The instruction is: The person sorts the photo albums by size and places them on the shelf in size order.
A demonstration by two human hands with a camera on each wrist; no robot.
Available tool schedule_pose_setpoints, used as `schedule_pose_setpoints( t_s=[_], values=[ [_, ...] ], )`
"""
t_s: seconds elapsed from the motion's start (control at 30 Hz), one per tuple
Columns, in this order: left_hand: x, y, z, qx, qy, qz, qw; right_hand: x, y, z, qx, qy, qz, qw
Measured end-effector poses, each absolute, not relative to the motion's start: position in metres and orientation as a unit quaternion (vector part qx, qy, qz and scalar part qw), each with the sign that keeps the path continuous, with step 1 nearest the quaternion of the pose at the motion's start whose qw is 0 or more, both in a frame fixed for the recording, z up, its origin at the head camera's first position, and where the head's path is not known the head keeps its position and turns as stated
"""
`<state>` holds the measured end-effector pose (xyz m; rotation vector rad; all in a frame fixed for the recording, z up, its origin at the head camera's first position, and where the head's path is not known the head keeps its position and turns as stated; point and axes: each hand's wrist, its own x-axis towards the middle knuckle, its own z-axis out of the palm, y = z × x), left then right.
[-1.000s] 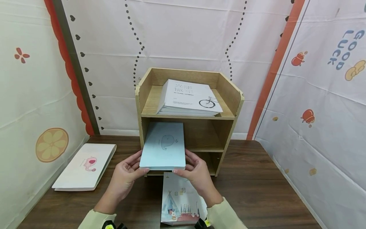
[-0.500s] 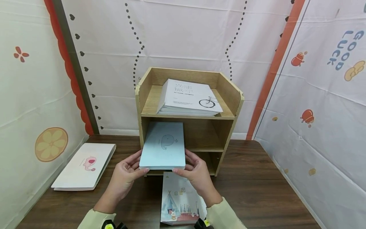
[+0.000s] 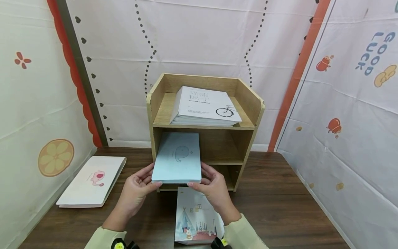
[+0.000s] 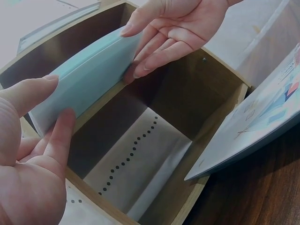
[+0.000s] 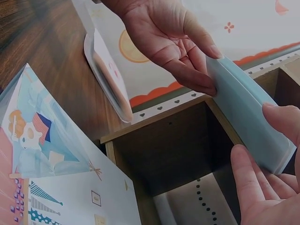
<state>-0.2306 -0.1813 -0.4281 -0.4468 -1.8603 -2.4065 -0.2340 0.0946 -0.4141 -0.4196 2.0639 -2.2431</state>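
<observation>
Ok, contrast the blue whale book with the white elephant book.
The whale book is light blue, the elephant book white. The left hand and right hand grip the whale book, partly inside the shelf; the elephant book lies untouched on the table. Both covers show one animal.

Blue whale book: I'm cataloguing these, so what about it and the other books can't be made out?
Head view: lettering on the blue whale book, too small.
Head view: small print on the bicycle book, too small.
Head view: upper right corner of the tent book, hidden by the right hand.
Left wrist view: the tent book runs off the right edge.
</observation>
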Motion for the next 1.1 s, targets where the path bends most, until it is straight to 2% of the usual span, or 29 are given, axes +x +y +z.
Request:
schedule_pose_setpoints(
  t_s=[1.1],
  values=[
    [-0.2312,-0.1749,-0.4292,-0.103,-0.625,-0.772,0.054,-0.2352,0.0883,-0.4166,-0.113,0.673,-0.731,-0.017]
  ],
)
